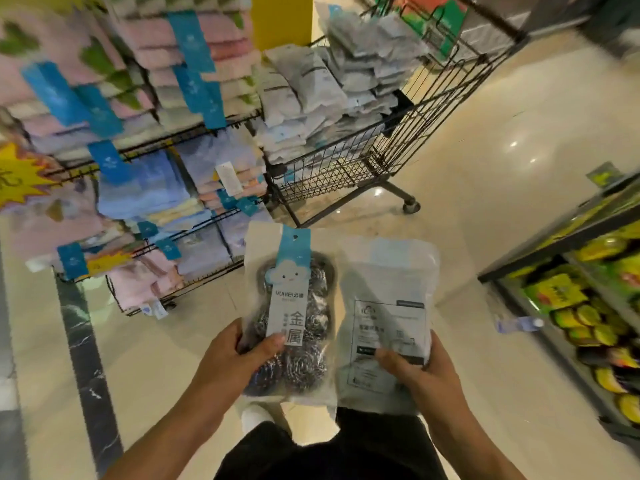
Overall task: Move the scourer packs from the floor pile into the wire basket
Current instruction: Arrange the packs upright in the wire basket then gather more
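Two packs, one per hand: left hand (239,358) fingers clamp pack (291,313), right hand (415,372) pinches second (384,306). Light, crinkly, slippery film; grip low edge.

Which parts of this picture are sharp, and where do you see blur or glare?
Head view: the two packs in the left hand and right hand are sharp; the cloth rack at the left edge is smeared by blur; the floor carries small bright glare spots; the wire basket is slightly soft.

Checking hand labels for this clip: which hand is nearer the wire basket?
Right. The right hand, holding a back-facing scourer pack, sits below the wire basket; the left hand is further left.
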